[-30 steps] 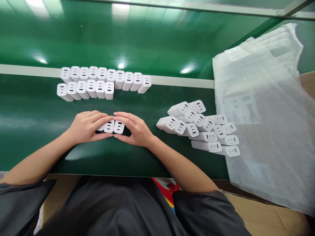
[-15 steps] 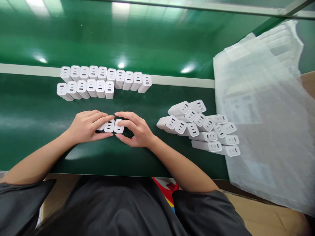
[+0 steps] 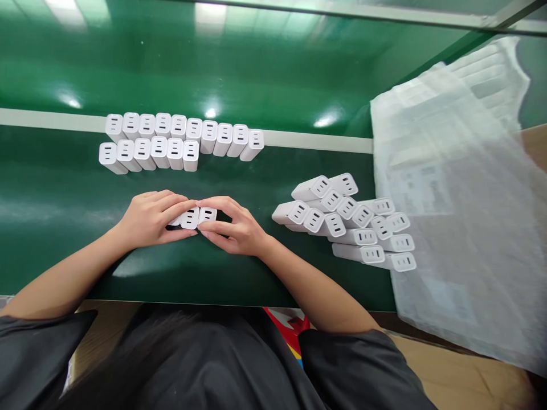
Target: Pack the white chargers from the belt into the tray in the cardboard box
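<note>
On the green table, a short row of white chargers with slotted ends facing up stands between my two hands. My left hand (image 3: 154, 218) is closed around the left part of this row, fingers along the far side and thumb along the near side; a charger (image 3: 190, 218) shows at its fingertips. My right hand (image 3: 234, 225) pinches the rightmost charger (image 3: 208, 215) front and back, pressed against its neighbour. The left end of the row is hidden under my left palm.
Beyond my hands, several white chargers stand upright in two rows (image 3: 159, 147). To the right, more chargers lie on their sides in a loose pile (image 3: 347, 208). A translucent white plastic sheet (image 3: 461, 228) covers the table's right end. A pale strip (image 3: 316, 142) crosses the table.
My right fingers have closed in on the rightmost charger, the index finger now along its far side. Its slotted end shows more fully. My left hand has barely moved.
</note>
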Action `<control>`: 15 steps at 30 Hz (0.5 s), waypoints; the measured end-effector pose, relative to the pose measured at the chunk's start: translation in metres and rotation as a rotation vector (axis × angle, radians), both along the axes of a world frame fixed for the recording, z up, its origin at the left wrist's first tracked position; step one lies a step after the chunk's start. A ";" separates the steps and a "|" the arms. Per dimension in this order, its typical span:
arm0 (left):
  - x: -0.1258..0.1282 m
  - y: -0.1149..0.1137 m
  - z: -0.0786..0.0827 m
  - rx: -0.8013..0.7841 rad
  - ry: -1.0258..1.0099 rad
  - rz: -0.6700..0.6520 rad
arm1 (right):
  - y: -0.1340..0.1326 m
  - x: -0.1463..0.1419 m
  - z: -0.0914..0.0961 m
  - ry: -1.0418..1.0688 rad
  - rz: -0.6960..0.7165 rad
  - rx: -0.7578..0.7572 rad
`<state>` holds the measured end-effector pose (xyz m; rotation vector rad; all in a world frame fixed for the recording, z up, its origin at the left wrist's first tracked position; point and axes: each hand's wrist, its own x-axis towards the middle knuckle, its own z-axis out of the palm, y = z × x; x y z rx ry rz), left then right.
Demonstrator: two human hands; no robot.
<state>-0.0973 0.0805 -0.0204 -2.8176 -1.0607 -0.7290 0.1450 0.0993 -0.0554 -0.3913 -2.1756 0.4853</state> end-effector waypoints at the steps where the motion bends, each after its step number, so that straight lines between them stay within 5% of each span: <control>1: 0.000 0.000 0.000 -0.003 -0.001 0.003 | 0.000 0.000 0.000 0.009 0.006 -0.008; 15: 0.001 -0.001 0.000 -0.027 -0.025 0.009 | -0.001 0.001 -0.003 0.027 0.048 -0.188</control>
